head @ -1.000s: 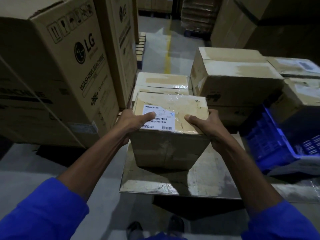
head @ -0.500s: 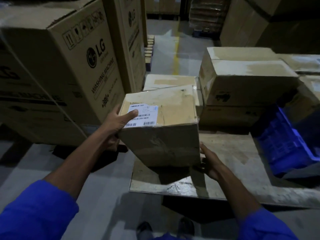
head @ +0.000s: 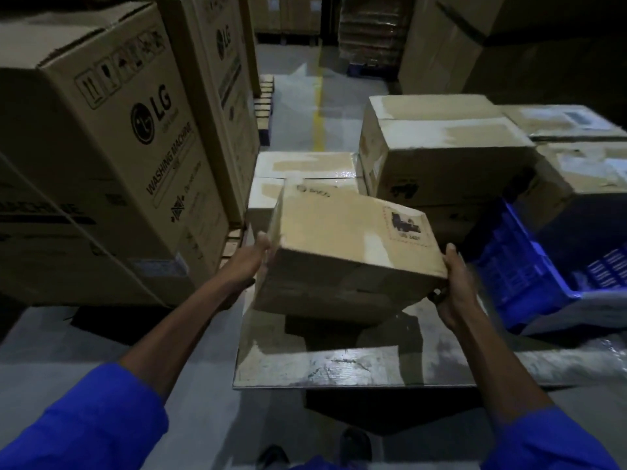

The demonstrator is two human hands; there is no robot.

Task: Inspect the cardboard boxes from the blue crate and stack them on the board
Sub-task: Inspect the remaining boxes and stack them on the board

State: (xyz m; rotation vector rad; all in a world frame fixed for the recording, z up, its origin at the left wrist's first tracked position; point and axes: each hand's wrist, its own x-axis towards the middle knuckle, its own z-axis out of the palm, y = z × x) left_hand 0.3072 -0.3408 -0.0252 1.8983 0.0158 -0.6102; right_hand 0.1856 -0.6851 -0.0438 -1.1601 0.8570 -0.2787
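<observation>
So from the head cam, we've got one cardboard box (head: 346,245) up in both hands, dead centre of the shot and tilted, its right end lower than its left. It hangs just above the board (head: 339,368), with its shadow falling underneath it, and we can't tell if its bottom edge touches the board or not. Our left hand (head: 249,262) is at 9 o'clock of the box, palm pressed against the left side, fingers hidden behind the cardboard, so it's clamping rather than pinching. Our right hand (head: 454,286) is at 3 o'clock on the lower right corner, thumb up along the side and fingers curled under the bottom edge. A dark printed stamp sits near the right end of the box's top face.

The blue crate (head: 529,276) is at 3 o'clock, just beside the right hand, leaning with its open side toward us. Stacked boxes (head: 441,154) sit at 1 o'clock behind the held one, with a flatter taped box (head: 305,171) at 12 o'clock just beyond it. Big LG washing machine cartons (head: 112,147) fill 9 to 11 o'clock. A yellow floor line (head: 318,113) runs away at 12 o'clock. Blue sleeves (head: 91,418) at the bottom corners, and our shoes (head: 354,446) at 6 o'clock under the board's near edge.
</observation>
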